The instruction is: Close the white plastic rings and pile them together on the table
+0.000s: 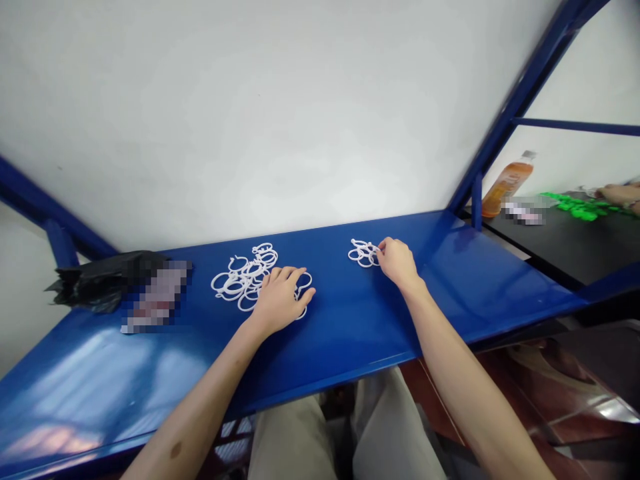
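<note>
A loose pile of white plastic rings (235,283), some with a small eyelet like curtain rings, lies left of centre on the blue table. Over the right side of this pile rests my left hand (280,297), palm down with fingers and thumb apart; it covers some rings. To the right is a smaller cluster of white rings (364,256). My right hand (397,260) is at its right edge, thumb and forefinger pinched on one white ring that they partly hide.
The blue table (345,333) meets a white wall behind. On its left lie a black plastic bag (100,280) and a blurred-out packet (159,297). Blue frame posts stand at both sides. A black table (560,250) at right holds an orange drink bottle (507,183), green pieces (583,205) and another person's hand (620,195).
</note>
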`<state>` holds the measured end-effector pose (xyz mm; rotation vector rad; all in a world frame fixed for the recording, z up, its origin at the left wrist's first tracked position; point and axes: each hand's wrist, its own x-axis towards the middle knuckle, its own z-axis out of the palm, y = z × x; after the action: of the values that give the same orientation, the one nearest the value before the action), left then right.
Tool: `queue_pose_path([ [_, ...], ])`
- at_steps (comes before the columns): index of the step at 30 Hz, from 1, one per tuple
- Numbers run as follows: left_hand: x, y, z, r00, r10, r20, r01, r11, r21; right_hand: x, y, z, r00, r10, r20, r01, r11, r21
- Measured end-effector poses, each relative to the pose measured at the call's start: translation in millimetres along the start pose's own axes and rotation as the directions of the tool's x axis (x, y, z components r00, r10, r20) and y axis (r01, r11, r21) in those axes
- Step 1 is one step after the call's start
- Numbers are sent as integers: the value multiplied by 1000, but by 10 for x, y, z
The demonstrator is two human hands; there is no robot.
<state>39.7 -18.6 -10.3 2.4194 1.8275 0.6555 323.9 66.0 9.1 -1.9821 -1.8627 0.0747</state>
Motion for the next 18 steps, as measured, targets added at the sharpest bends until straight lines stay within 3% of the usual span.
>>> queue_pose_path([
  [9, 0, -13, 45, 999, -1, -39, 2, 1000, 17, 0, -9, -6, 1000, 20, -20, -20, 1000, 18],
  [18, 18, 18, 85, 996, 24, -86, -25, 1000, -15, -9, -40, -32, 989, 10, -151, 4, 996, 94],
])
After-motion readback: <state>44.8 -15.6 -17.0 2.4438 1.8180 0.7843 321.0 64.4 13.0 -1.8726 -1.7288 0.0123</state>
